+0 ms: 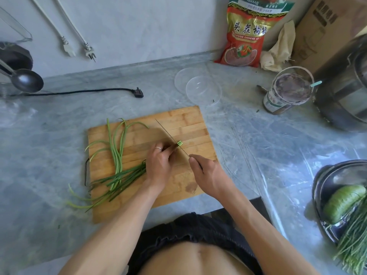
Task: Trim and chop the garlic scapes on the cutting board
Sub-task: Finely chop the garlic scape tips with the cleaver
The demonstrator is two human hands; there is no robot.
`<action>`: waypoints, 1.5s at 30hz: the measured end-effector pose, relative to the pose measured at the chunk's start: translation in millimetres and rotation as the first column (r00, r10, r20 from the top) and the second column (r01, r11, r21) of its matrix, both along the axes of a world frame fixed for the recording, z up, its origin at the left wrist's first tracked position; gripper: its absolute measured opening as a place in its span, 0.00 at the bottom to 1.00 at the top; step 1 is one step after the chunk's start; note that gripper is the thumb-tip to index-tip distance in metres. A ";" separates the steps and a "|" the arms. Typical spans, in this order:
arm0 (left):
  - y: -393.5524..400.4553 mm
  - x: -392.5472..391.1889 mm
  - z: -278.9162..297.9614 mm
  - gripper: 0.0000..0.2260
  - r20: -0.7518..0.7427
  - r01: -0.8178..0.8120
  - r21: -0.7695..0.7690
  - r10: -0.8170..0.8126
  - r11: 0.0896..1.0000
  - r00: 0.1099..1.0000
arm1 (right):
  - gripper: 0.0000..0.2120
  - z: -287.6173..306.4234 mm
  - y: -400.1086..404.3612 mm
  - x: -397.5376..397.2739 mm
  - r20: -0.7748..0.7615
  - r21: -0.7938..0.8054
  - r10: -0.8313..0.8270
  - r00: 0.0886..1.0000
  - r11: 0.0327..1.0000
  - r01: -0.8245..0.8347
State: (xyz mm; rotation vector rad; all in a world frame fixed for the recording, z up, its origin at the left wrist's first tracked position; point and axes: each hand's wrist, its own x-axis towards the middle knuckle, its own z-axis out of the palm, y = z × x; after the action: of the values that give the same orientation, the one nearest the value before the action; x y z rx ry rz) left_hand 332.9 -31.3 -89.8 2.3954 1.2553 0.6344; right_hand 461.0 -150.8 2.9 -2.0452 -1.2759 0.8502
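Observation:
A wooden cutting board [190, 124] lies on the grey counter. My left hand [158, 165] grips a bundle of green garlic scapes [123, 179] that trails off the board's left edge. Their cut ends [179, 143] stick out just past my fingers. My right hand [208, 175] holds the knife handle, and the thin blade of the knife [168, 134] stands edge-down across the board right against those ends. A second bunch of scapes [117, 147] lies loose on the board's left half, pointing away from me.
Two clear plastic lids [202, 90] sit behind the board. A jar [286, 92], a red bag [248, 36] and a metal pot [347, 92] stand at the back right. A bowl [325, 175] holding more greens is at the right. A black plug [139, 93] lies at the back left.

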 end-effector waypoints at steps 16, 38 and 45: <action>-4.1 3.8 5.7 0.11 0.006 -0.016 -0.009 0.016 1.000 1.000 | 0.16 -8.6 11.8 -3.8 0.026 -0.036 -0.027 0.999 0.999 0.028; -6.5 -1.7 15.0 0.19 -0.038 0.064 0.008 -0.064 0.998 0.997 | 0.14 -7.6 12.2 -4.4 0.040 -0.073 -0.017 0.999 0.997 0.020; -9.0 -3.5 17.0 0.14 0.078 -0.016 -0.107 0.024 0.994 0.997 | 0.18 1.2 23.5 -3.9 -0.071 -0.077 -0.083 0.994 0.994 0.078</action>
State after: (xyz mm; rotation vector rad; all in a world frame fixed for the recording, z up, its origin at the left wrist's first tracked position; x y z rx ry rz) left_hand 329.5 -40.4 -72.8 2.2520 1.2489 0.6460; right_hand 457.1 -127.3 4.1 -2.0877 -1.1293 0.9402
